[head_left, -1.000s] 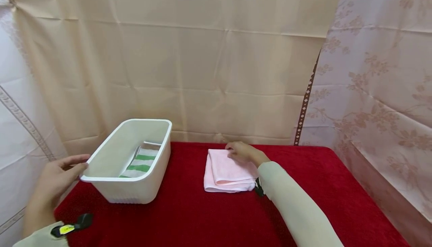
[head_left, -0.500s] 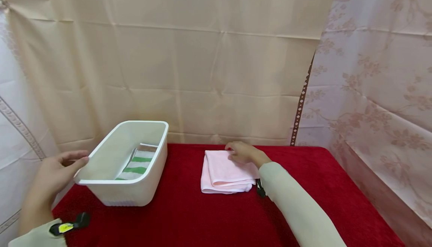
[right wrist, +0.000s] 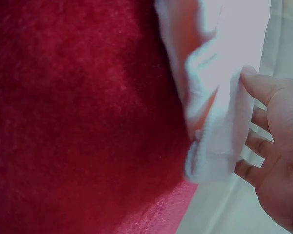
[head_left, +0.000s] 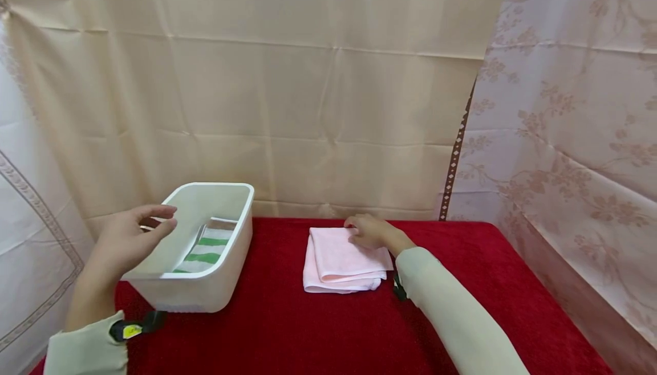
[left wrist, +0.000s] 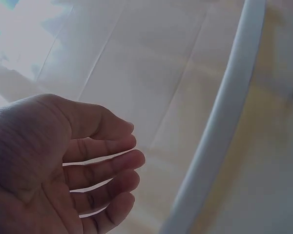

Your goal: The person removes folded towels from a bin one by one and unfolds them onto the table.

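Observation:
A pink folded towel [head_left: 345, 256] lies on the red cloth. My right hand [head_left: 373, 231] rests at its far right corner, fingers loosely bent. In the right wrist view, the thumb [right wrist: 250, 73] touches the towel's face and the other fingers meet its edge, their tips partly hidden. My left hand [head_left: 128, 241] hovers over the left rim of a white plastic bin [head_left: 190, 294], holding nothing, its fingers relaxed and slightly apart. Inside the bin lies a green-and-white striped cloth [head_left: 207, 249]. Beside the left hand, the left wrist view shows the pale bin rim [left wrist: 219, 117].
The red table cover [head_left: 297, 335] spreads beneath the bin and towel. A beige curtain [head_left: 287, 90] hangs behind its far edge. Patterned curtains [head_left: 575, 107] close off the right side, and a pale curtain [head_left: 31, 249] hangs at the left.
My left hand has let go of the bin's left rim and moved up and right over it. My right hand stays at the towel's corner. The head view has shifted slightly.

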The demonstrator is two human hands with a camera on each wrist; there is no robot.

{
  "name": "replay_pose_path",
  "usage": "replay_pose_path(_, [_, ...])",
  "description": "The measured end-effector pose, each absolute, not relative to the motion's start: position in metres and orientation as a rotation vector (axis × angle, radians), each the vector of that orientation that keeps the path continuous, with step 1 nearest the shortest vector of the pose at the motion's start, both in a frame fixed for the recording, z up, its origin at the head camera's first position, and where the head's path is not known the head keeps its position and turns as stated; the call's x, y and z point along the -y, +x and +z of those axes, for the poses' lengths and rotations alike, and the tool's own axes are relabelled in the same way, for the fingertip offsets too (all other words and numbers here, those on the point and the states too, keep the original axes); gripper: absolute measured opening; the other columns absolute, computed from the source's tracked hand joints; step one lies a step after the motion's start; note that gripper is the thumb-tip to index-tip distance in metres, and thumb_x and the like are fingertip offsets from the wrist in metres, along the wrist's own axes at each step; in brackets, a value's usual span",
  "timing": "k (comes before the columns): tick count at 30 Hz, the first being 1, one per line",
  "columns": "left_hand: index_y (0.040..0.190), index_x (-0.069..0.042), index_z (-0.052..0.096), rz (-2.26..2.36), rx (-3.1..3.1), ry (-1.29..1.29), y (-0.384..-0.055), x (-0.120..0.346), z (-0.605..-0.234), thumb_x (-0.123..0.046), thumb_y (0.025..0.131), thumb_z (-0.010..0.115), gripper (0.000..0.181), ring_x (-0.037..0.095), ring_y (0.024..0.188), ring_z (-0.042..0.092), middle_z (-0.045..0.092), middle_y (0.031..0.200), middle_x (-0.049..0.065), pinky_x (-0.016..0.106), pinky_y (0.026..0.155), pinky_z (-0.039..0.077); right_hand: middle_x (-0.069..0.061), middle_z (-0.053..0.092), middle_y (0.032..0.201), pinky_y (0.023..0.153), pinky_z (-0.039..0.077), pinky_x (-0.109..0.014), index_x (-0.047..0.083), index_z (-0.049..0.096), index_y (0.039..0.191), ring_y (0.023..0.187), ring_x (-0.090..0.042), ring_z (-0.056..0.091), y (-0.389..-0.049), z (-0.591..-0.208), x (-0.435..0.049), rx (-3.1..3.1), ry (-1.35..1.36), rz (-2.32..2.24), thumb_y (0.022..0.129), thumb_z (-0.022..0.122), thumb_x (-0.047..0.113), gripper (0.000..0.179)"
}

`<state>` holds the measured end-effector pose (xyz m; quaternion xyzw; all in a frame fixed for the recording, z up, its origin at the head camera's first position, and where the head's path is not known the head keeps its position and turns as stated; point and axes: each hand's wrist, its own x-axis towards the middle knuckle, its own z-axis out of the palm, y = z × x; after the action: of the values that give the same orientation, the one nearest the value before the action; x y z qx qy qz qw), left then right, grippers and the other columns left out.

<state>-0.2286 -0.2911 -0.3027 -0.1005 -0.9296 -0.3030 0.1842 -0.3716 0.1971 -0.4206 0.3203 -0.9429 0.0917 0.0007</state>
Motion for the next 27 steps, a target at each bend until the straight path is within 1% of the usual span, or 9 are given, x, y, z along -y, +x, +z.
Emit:
replay_pose_path(4, [0.12, -0.002, 0.072, -0.847, 2.61, -0.387, -0.228, 0.266, -0.297, -0.024, 0.098, 0.069, 0.031, 0.031, 0.088, 0.071, 0.074, 0.11, 0.019, 0.029, 0.065, 0.053, -0.008, 0.068, 0.117, 0.102, 0.049, -0.046, 0.008, 0.066, 0.124, 0.116, -0.028, 0.062, -0.372, -0.423, -0.198, 2.969, 0.977, 0.292, 0.096, 0.07, 0.017, 0.03])
replay_pose_path(10, [0.118, -0.001, 0.072, -0.853, 2.567, -0.561, -0.233, 0.228, -0.295, -0.016, 0.094, 0.072, 0.028, 0.029, 0.085, 0.072, 0.073, 0.11, 0.018, 0.037, 0.071, 0.059, -0.009, 0.069, 0.117, 0.101, 0.049, -0.046, 0.007, 0.066, 0.123, 0.115, -0.029, 0.063, -0.371, -0.423, -0.198, 2.939, 0.998, 0.297, 0.095, 0.07, 0.016, 0.029])
replay_pose_path(14, [0.116, 0.002, 0.072, -0.896, 2.553, -0.666, -0.237, 0.207, -0.299, -0.01, 0.092, 0.072, 0.027, 0.03, 0.087, 0.072, 0.073, 0.11, 0.019, 0.046, 0.074, 0.06, -0.01, 0.069, 0.117, 0.101, 0.05, -0.047, 0.006, 0.066, 0.123, 0.115, -0.029, 0.063, -0.372, -0.424, -0.197, 2.937, 0.997, 0.323, 0.095, 0.07, 0.015, 0.03])
replay_pose_path(17, [0.115, 0.002, 0.072, -0.9, 2.552, -0.713, -0.238, 0.193, -0.303, -0.008, 0.092, 0.07, 0.025, 0.028, 0.087, 0.07, 0.073, 0.109, 0.016, 0.046, 0.075, 0.059, -0.009, 0.069, 0.117, 0.101, 0.05, -0.047, 0.006, 0.066, 0.124, 0.115, -0.029, 0.063, -0.373, -0.426, -0.197, 2.938, 0.995, 0.341, 0.095, 0.07, 0.015, 0.031])
replay_pose_path(22, [0.117, -0.002, 0.072, -0.868, 2.592, -0.764, -0.239, 0.164, -0.309, -0.009, 0.092, 0.07, 0.026, 0.023, 0.085, 0.066, 0.072, 0.103, 0.009, 0.039, 0.072, 0.056, -0.008, 0.069, 0.117, 0.1, 0.05, -0.046, 0.007, 0.066, 0.124, 0.114, -0.027, 0.063, -0.373, -0.428, -0.198, 2.958, 0.968, 0.341, 0.095, 0.07, 0.016, 0.03])
replay_pose_path(23, [0.118, -0.003, 0.072, -0.862, 2.609, -0.764, -0.239, 0.158, -0.311, -0.01, 0.092, 0.07, 0.027, 0.022, 0.086, 0.065, 0.071, 0.104, 0.008, 0.038, 0.072, 0.056, -0.008, 0.068, 0.117, 0.1, 0.05, -0.046, 0.008, 0.066, 0.124, 0.115, -0.027, 0.063, -0.373, -0.428, -0.198, 2.966, 0.96, 0.342, 0.095, 0.07, 0.016, 0.03])
replay_pose_path(27, [0.121, -0.004, 0.07, -0.851, 2.66, -0.798, -0.239, 0.136, -0.316, -0.011, 0.092, 0.072, 0.03, 0.022, 0.088, 0.065, 0.07, 0.111, 0.009, 0.038, 0.075, 0.057, -0.008, 0.068, 0.118, 0.102, 0.049, -0.046, 0.008, 0.066, 0.125, 0.115, -0.026, 0.062, -0.373, -0.428, -0.198, 2.972, 0.95, 0.346, 0.097, 0.069, 0.017, 0.03])
